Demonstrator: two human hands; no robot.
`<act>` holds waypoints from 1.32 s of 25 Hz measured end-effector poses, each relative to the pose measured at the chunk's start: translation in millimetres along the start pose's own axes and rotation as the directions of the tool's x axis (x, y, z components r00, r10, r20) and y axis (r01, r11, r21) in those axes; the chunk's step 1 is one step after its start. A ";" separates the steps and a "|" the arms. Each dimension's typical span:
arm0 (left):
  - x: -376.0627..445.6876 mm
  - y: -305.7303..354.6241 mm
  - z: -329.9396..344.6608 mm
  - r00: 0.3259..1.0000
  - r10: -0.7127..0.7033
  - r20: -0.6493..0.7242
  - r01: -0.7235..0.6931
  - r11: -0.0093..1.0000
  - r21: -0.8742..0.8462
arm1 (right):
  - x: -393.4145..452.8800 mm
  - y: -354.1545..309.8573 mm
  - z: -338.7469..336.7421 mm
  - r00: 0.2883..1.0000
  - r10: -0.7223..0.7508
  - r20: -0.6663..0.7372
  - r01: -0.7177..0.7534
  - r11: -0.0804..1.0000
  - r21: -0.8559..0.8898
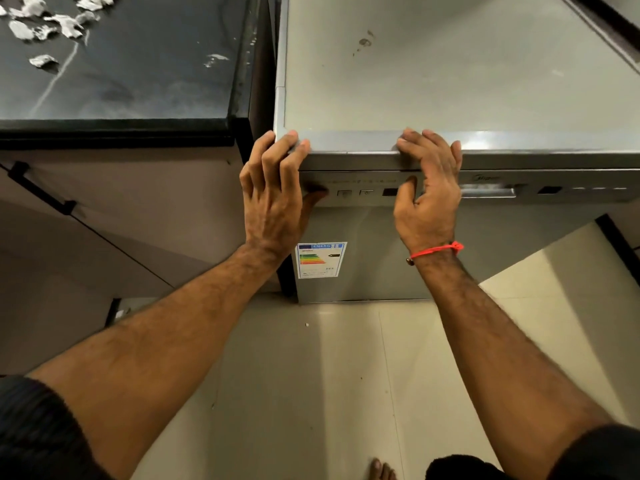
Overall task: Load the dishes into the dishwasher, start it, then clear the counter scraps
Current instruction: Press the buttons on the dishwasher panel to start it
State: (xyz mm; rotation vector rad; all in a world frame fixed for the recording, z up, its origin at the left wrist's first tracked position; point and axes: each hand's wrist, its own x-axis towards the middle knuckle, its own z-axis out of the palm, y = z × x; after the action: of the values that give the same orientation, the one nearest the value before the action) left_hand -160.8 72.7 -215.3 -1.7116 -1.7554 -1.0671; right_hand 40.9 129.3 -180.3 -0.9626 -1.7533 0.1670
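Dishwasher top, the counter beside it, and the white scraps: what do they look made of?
Dishwasher top: pale grey matte panel with a brushed metal-look edge, probably laminate. Counter: dark glossy stone, judging by its reflections and pale vein. Scraps: crumpled white bits, perhaps paper or foil; unclear.

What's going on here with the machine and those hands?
A person stands at a closed dishwasher, both hands hooked over its top front edge. The left hand thumb and the right hand thumb rest on the control panel. White scraps lie on the dark counter alongside.

Brushed metal dishwasher point(450, 81), glossy black stone counter point(138, 81), crumpled scraps point(65, 24).
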 end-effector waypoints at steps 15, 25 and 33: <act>-8.3 20.4 -5.9 0.991 -0.123 0.051 0.124 0.992 -0.021 | -86.5 -6.7 21.6 0.740 0.269 0.616 0.092 0.867 -0.489; -7.0 39.8 -12.6 0.968 -0.240 0.079 0.240 0.971 -0.002 | -90.6 -24.1 44.6 0.663 0.431 0.611 -0.066 0.848 -0.526; -7.6 36.7 -14.1 0.966 -0.237 0.106 0.239 0.971 -0.010 | -92.5 -22.7 38.0 0.648 0.429 0.629 -0.150 0.882 -0.447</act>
State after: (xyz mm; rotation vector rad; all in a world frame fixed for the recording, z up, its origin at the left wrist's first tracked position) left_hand -126.7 54.2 -205.2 -1.6254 -2.0641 -1.1171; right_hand 5.7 64.7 -251.8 -1.6166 -2.3826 0.5088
